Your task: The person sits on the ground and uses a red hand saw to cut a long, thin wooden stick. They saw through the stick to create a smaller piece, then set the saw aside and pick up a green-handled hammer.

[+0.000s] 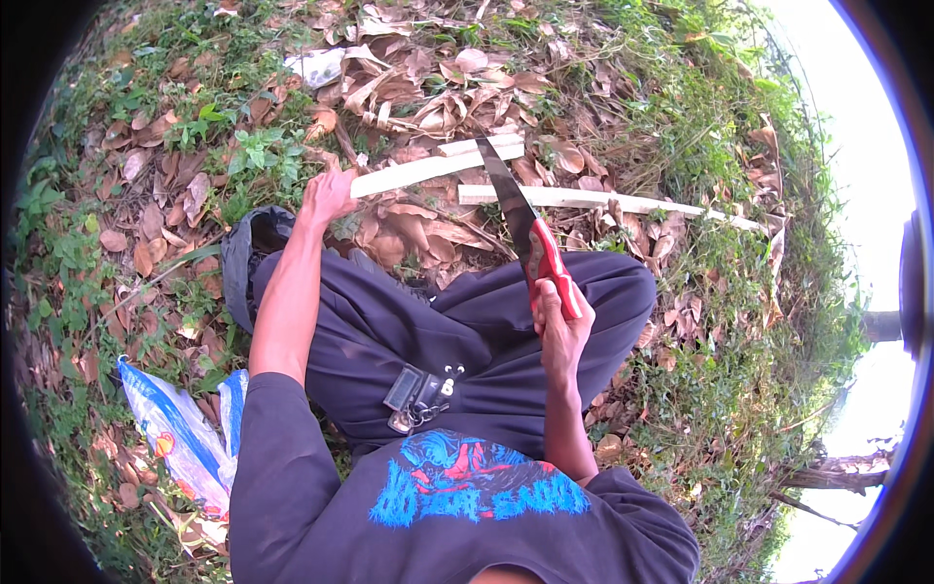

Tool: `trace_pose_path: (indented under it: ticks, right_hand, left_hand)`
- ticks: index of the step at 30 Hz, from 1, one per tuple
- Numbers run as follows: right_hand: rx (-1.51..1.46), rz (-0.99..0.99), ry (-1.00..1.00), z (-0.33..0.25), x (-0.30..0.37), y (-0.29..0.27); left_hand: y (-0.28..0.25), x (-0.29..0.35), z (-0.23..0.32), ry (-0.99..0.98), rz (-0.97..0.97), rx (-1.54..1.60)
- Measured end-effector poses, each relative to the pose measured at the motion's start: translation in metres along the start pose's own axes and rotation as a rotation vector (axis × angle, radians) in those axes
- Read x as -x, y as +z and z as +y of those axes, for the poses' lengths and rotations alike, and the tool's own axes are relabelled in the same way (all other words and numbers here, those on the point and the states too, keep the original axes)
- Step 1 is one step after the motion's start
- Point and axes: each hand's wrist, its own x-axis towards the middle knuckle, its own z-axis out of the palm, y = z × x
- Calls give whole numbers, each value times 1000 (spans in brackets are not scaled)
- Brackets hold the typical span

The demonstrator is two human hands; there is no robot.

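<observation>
With its fingers wrapped round the red handle, my right hand [562, 334] holds a handsaw [510, 200]. The dark blade points away from me, and its far end lies across a pale wooden strip [418, 172]. My left hand [329, 195] is closed on the left end of that strip. Under or beside the strip's right end sits a short pale wood piece [452, 149]; whether the two touch is hard to tell. Another long pale strip [603, 201] lies on the leaves to the right, passing near the blade.
My crossed legs [389, 311] in dark trousers are close below the saw. A black bag [248, 258] rests by my left knee. Keys [413, 399] lie on my lap. A blue and white plastic bag [180, 428] is at left. Dry leaves [409, 234] and grass cover the ground.
</observation>
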Motion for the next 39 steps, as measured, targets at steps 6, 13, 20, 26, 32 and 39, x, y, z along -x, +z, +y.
trace_pose_path:
  ticks: [6,13,20,26,32,39]
  right_hand:
    - [41,14,-25,6,3,4]
    - [20,-17,-2,23,3,19]
    - [29,-39,56,29,-3,28]
    - [32,-50,66,35,-3,29]
    - [34,-41,73,37,-3,32]
    - [57,-44,64,32,0,30]
  left_hand:
    - [-8,-3,21,59,-71,66]
    - [21,1,13,-33,-188,14]
    - [38,-7,9,45,45,43]
    - [56,-13,-5,45,41,22]
    - [63,-13,-9,14,37,29]
    - [45,-16,7,-45,23,-110]
